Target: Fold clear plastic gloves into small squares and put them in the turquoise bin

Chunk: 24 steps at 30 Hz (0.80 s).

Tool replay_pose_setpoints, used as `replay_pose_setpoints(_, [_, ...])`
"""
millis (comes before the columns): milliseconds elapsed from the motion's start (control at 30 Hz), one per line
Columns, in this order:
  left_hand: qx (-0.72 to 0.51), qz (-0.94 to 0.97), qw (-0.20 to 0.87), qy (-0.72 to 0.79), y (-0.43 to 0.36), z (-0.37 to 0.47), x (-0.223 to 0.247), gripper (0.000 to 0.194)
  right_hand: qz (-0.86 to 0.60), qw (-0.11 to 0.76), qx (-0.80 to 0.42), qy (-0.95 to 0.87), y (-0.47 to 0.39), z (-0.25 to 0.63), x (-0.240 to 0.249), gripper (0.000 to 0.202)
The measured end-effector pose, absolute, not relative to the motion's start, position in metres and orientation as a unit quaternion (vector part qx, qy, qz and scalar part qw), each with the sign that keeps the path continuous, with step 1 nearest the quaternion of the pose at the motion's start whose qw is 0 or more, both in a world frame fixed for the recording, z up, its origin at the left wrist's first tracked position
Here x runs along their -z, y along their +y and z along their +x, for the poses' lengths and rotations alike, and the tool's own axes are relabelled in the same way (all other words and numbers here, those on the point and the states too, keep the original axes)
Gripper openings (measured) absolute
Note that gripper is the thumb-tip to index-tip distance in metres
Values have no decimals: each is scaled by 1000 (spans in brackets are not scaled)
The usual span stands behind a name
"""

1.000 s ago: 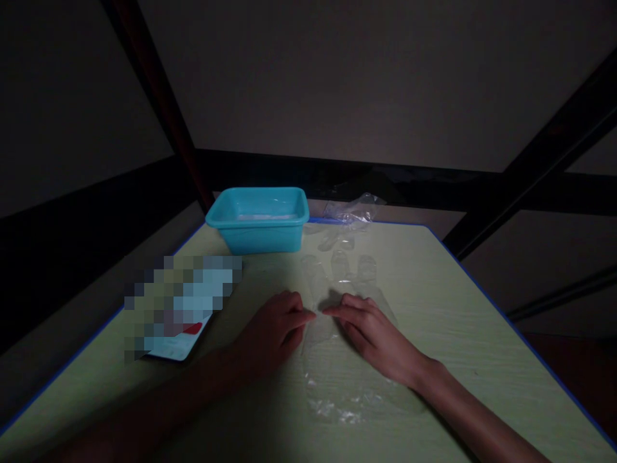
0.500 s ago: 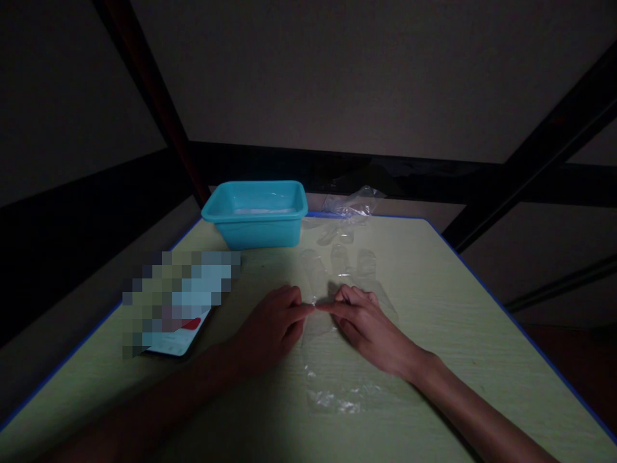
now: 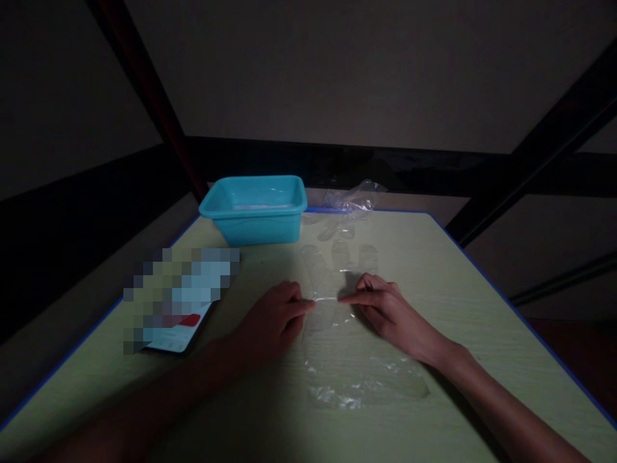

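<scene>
A clear disposable plastic glove [image 3: 332, 347] lies flat on the table, its fingers toward the far side and its cuff toward me. My left hand [image 3: 279, 318] rests at the glove's left edge, index fingertip on the film and the other fingers curled. My right hand [image 3: 388, 312] lies over its right part in the same shape, its index fingertip also on the film. A bright crease runs between the two fingertips. Neither hand appears to grasp the film. Part of the glove is hidden under my right hand.
A turquoise plastic basin [image 3: 255, 228] stands at the back left with something pale inside. Crumpled clear plastic [image 3: 354, 202] lies at the table's far edge. On the left is a phone [image 3: 178, 337], partly pixelated. The pale table [image 3: 463, 296] has a blue edge.
My right hand has slid right along the glove, so the fingertips, which nearly met before, now stand apart. My left hand has stayed almost in place. The view has shifted slightly.
</scene>
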State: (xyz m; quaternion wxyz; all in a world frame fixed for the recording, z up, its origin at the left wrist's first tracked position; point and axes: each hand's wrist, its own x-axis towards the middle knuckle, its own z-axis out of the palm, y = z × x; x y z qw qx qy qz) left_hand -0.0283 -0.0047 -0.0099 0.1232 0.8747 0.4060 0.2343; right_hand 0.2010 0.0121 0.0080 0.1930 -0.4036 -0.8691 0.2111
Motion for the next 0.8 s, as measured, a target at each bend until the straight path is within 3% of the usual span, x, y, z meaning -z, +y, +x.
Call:
replay_pose_setpoints(600, [-219, 874, 140, 410, -3, -29, 10, 30, -369, 235, -192, -879, 19, 237, -26, 29])
replay_pose_setpoints(700, [-219, 874, 140, 411, -4, -29, 8, 29, -348, 193, -156, -904, 6, 235, -35, 22])
replay_pose_setpoints(800, [-241, 873, 136, 401, -5, -28, 7, 28, -289, 91, -119, -945, -17, 226, -42, 17])
